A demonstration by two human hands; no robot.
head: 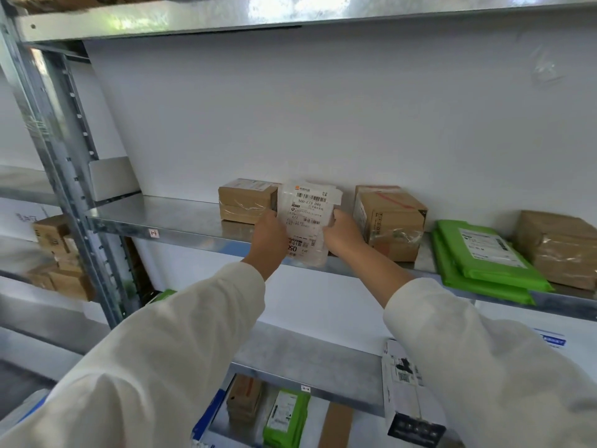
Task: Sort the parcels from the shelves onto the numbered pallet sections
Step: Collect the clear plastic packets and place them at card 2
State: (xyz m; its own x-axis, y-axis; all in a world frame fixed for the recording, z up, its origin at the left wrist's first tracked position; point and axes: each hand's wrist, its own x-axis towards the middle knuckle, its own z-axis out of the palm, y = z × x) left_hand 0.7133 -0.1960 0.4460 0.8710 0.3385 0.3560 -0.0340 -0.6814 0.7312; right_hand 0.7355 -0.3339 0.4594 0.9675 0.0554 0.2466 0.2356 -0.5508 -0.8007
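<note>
Both hands pinch a clear-bagged parcel (307,221) at centre frame: left hand (269,240) on its 9 o'clock edge, right hand (344,232) on its 3 o'clock edge. Label faces the camera, probably held upright for reading the code. It stands over the shelf (168,218) front edge, between two brown boxes (247,200) (391,218). Green mailers (484,260) lie at 3 o'clock. Whether its base touches the shelf is unclear.

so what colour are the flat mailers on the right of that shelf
Bright green mailers, clearest in the head view.

White parcel (308,218) label reads "500-E73 090"; lower print "05".
</note>
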